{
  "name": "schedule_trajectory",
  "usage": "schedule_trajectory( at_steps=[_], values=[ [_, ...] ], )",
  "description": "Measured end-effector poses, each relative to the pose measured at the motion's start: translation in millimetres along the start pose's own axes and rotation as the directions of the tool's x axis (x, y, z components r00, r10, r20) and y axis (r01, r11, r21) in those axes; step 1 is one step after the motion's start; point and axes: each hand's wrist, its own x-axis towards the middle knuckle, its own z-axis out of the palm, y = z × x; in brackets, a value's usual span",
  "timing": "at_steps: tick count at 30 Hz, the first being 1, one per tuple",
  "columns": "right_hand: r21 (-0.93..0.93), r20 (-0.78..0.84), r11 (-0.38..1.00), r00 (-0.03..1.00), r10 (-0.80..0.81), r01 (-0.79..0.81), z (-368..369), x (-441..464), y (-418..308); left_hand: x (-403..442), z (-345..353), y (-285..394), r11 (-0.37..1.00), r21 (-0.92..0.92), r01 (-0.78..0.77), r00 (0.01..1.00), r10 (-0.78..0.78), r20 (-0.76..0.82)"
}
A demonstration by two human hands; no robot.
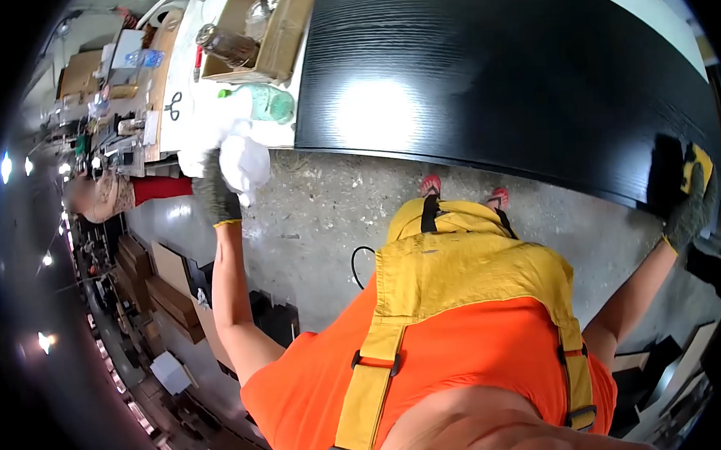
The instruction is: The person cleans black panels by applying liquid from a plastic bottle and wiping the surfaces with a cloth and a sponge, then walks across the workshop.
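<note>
Your co-worker in red point(162, 188) stands between 9 and 10 o'clock. Scissors point(173, 106) lie at 10 o'clock on the white counter point(192, 137). Your gloved left hand point(212, 191) is out just above 9 o'clock, grip closed on a bunched white cloth point(245, 159) beside the counter's near edge. At 11 o'clock: a cardboard box point(276, 48), a brown glass jar point(228, 46) tilted in it; just below, a green bottle point(271, 103) on its side. The black wood-grain panel point(523, 73) lies flat, 12 to 3 o'clock. At 3 o'clock, your gloved right hand point(685, 211) grasps a yellow pad-like item point(698, 166) at the panel's end; exact type unclear.
</note>
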Motion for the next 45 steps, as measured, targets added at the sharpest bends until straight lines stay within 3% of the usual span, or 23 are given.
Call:
schedule_trajectory(
  at_steps=[1, 3, 4, 5, 7, 8, 9, 11, 13, 17, 18, 20, 22, 25, 27, 29, 31, 32, 35, 37, 39, 43, 45],
  values=[
    [0.123, -0.002, 0.98, 0.987, 0.158, -0.157, 4, 0, -27, 15, -1, 7, 0.939, -0.33, 0.096, 0.993, -0.116, -0.039],
    [0.225, 0.035, 0.948, 0.974, 0.222, -0.224, 4, 1, -15, 8, 10, 45, 0.919, 0.067, -0.39, 0.917, 0.381, 0.116],
    [0.233, 0.049, 0.947, 0.975, 0.217, -0.222, 5, 1, -18, -5, 32, 77, 0.982, -0.147, -0.119, 0.982, 0.138, 0.127],
    [0.238, 0.061, 0.945, 0.975, 0.216, -0.224, 6, 1, -21, -9, 40, 81, 0.957, 0.122, -0.261, 0.927, 0.213, 0.309],
    [0.217, 0.057, 0.953, 0.977, 0.204, -0.211, 6, 0, -32, -33, 81, 119, 0.937, 0.271, -0.221, 0.791, 0.009, 0.612],
    [0.205, 0.048, 0.957, 0.979, 0.201, -0.206, 5, 0, -34, -32, 105, 118, 0.854, 0.191, -0.485, 0.646, 0.202, 0.736],
    [0.233, 0.045, 0.945, 0.974, 0.223, -0.227, 4, 2, -31, -29, 120, 113, 0.665, 0.229, -0.711, 0.582, 0.373, 0.723],
    [0.288, 0.042, 0.916, 0.959, 0.279, -0.279, 5, 1, -22, -9, 131, 118, 0.837, 0.212, -0.505, 0.621, 0.181, 0.763],
    [0.295, 0.038, 0.898, 0.943, 0.331, -0.327, 4, -2, -21, 9, 148, 138, 0.838, 0.297, -0.458, 0.651, 0.088, 0.754],
    [0.241, 0.034, 0.9, 0.93, 0.365, -0.362, 3, -2, -21, 80, 216, 133, 0.588, 0.163, -0.793, 0.48, 0.436, 0.762],
    [0.211, 0.047, 0.926, 0.949, 0.311, -0.314, 1, -1, -22, 97, 244, 144, 0.608, 0.338, -0.719, 0.609, 0.315, 0.728],
    [0.161, 0.071, 0.96, 0.972, 0.222, -0.231, -3, -3, -24, 114, 278, 138, 0.487, 0.432, -0.759, 0.63, 0.385, 0.674],
    [0.182, 0.042, 0.96, 0.977, 0.21, -0.214, -1, -2, -47, 139, 301, 111, 0.557, 0.41, -0.722, 0.676, 0.44, 0.591],
    [0.357, 0.039, 0.873, 0.939, 0.341, -0.332, 3, -3, -42, 136, 321, 132, 0.658, 0.318, -0.683, 0.669, 0.39, 0.633],
    [0.346, 0.024, 0.894, 0.955, 0.295, -0.285, 4, -6, -30, 125, 336, 140, 0.675, 0.278, -0.684, 0.65, 0.389, 0.653],
    [0.408, 0.058, 0.841, 0.929, 0.366, -0.357, 3, -7, -30, 117, 366, 138, 0.649, 0.227, -0.726, 0.604, 0.444, 0.662],
    [0.38, 0.031, 0.9, 0.975, 0.219, -0.214, 1, -7, -28, 82, 402, 149, 0.568, 0.254, -0.783, 0.572, 0.496, 0.654],
    [0.397, 0.055, 0.895, 0.979, 0.197, -0.203, 1, -9, -20, 30, 399, 203, 0.656, 0.127, -0.744, 0.516, 0.443, 0.733],
    [0.509, 0.013, 0.847, 0.986, 0.169, -0.152, 4, -9, -21, -29, 443, 240, 0.638, 0.098, -0.764, 0.487, 0.471, 0.736],
    [0.547, -0.004, 0.822, 0.982, 0.19, -0.157, 2, -8, -27, -59, 479, 259, 0.573, 0.031, -0.819, 0.395, 0.522, 0.756],
    [0.35, 0.027, 0.922, 0.986, 0.165, -0.164, -6, -4, -30, -96, 514, 285, 0.505, -0.005, -0.863, 0.318, 0.551, 0.771],
    [0.619, 0.068, 0.771, 0.988, 0.137, -0.149, -11, -3, -26, -171, 581, 340, 0.442, -0.175, -0.88, 0.149, 0.606, 0.782],
    [0.556, 0.05, 0.826, 0.996, 0.08, -0.094, -10, -4, -16, -204, 624, 360, 0.374, -0.237, -0.896, 0.061, 0.634, 0.771]
  ],
)
